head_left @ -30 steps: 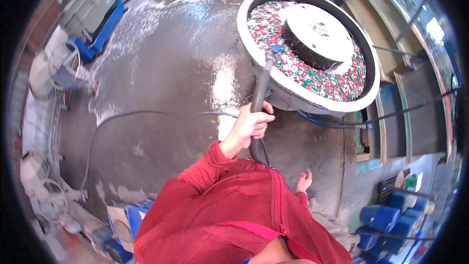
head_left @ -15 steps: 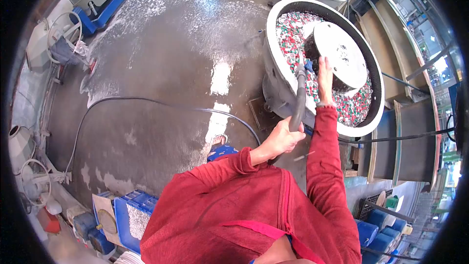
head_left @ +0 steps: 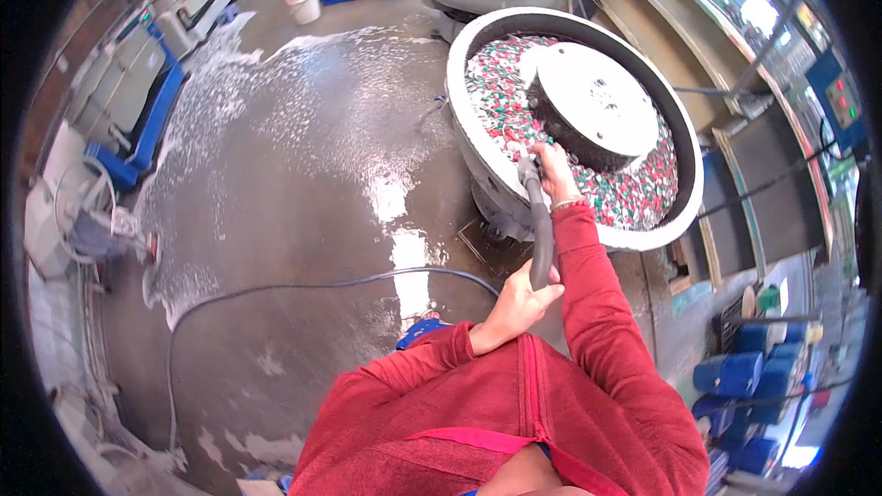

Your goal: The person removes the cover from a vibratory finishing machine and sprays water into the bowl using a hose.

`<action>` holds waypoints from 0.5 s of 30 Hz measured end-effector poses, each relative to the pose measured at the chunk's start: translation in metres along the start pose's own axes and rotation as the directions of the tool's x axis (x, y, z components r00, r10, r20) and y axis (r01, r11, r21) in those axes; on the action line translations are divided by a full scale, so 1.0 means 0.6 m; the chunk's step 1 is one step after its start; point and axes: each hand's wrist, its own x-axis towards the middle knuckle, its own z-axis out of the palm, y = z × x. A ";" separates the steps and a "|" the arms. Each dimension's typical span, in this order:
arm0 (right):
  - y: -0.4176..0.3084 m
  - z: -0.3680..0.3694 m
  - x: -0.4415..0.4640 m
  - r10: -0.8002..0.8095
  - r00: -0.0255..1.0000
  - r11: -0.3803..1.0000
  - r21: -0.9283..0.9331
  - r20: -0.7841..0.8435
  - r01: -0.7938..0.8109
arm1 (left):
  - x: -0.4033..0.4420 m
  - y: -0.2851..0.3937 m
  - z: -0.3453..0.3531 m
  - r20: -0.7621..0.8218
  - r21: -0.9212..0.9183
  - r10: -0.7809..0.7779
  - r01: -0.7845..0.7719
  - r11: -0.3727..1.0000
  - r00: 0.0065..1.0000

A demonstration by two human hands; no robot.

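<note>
Your left grip [head_left: 516, 305] wraps the hose [head_left: 543, 234], likely pliant, slick, best held below its nozzle [head_left: 527, 169]; your right grip's [head_left: 555, 176] closure is unclear.

1 head-worn camera looks forward and steeply down through a wide, dark-cornered view: the wearer's red jacket [head_left: 459, 404] very near at the bottom, the round tub [head_left: 634, 239] farther ahead, wet floor [head_left: 285, 202] stretching beyond.
</note>
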 end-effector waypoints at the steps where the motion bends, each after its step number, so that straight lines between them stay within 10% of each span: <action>1: 0.002 -0.010 0.029 0.031 0.993 0.996 0.076 0.113 -0.040 | 0.002 0.002 0.000 0.019 -0.028 0.005 -0.005 1.000 1.000; 6: -0.062 0.003 -0.035 0.230 0.933 0.962 0.083 0.278 -0.262 | 0.020 0.010 -0.012 0.069 -0.068 -0.066 0.070 0.995 0.995; 15: 0.019 -0.151 -0.041 0.308 0.947 0.902 0.289 0.090 -0.321 | 0.019 -0.006 0.017 0.223 -0.054 -0.246 0.264 0.963 0.943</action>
